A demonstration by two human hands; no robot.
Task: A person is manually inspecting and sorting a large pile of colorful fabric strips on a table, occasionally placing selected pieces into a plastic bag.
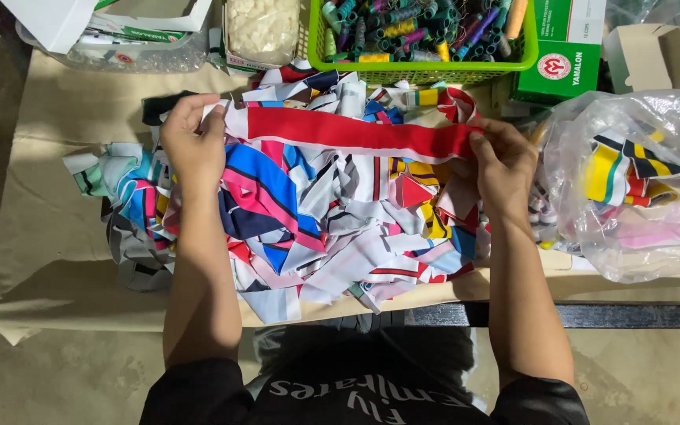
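Stretching between both hands, a long red fabric strip [356, 134] with white edging runs flat and smooth, a soft knit band much longer than it is wide. Its long axis lies almost level across the view, from left to right, dipping slightly toward the right end. It hangs just above a loose heap of fabric scraps [308, 228], crumpled offcuts in blue, pink, white, yellow and red, many striped, piled on a table covered with tan paper [49, 142].

The left hand [193, 142] pinches the strip's left end, fingers curled tight over the white edge, thumb side toward the pile. The right hand [501, 165] grips the right end where the red cloth bunches and folds, fingertips closed on it. Both grips are narrow and clamped on the cloth, with the band drawn taut between them.

At the far edge of the table stands a green plastic basket [426, 72] with a lattice wall, filled with spools of coloured thread. Left of it sits a clear container of pale, rounded pieces [263, 30]. A green and white cardboard box [564, 55] stands right of the basket. On the right, a crinkled clear plastic bag [639, 189] holds more striped scraps in yellow, black, pink and white, touching the edge of the heap.
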